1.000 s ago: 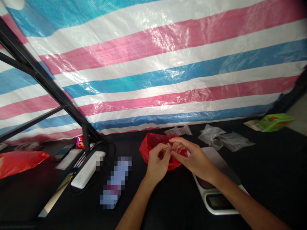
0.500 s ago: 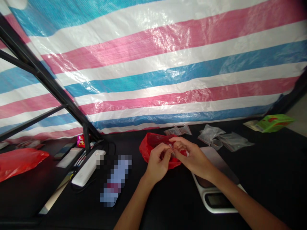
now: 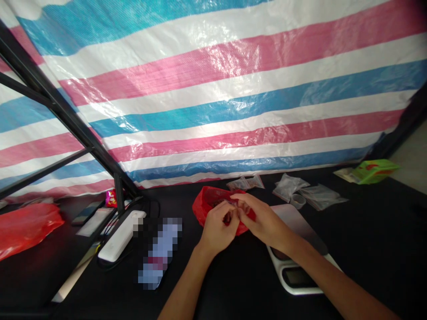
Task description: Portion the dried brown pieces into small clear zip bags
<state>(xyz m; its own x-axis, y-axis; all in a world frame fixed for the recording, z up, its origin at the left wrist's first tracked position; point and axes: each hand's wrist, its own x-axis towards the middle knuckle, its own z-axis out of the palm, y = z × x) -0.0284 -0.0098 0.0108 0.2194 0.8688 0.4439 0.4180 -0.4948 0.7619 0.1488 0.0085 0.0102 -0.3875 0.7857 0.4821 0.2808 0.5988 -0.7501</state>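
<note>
Over an open red plastic bag [image 3: 203,205], my left hand [image 3: 220,226] and my right hand [image 3: 260,220] meet with fingertips pinched together. Whatever lies between the fingers is too small and hidden to name. Some small brownish contents show inside the bag, partly covered by my hands. Just right of the bag lies a white kitchen scale [image 3: 302,291] with a grey plate and a display; my right forearm passes above it.
Clear plastic bags [image 3: 290,186], a small round cup [image 3: 298,201] and a green box [image 3: 375,171] lie behind. To the left are a blurred phone [image 3: 162,251], a white power strip [image 3: 122,235], cables, and another red bag [image 3: 28,224]. A black metal frame [image 3: 66,118] stands before the striped sheet.
My hands stay together over the red bag, with fingertips shifted slightly; the clear bit seen between them earlier is now hidden. The view has moved a little.
</note>
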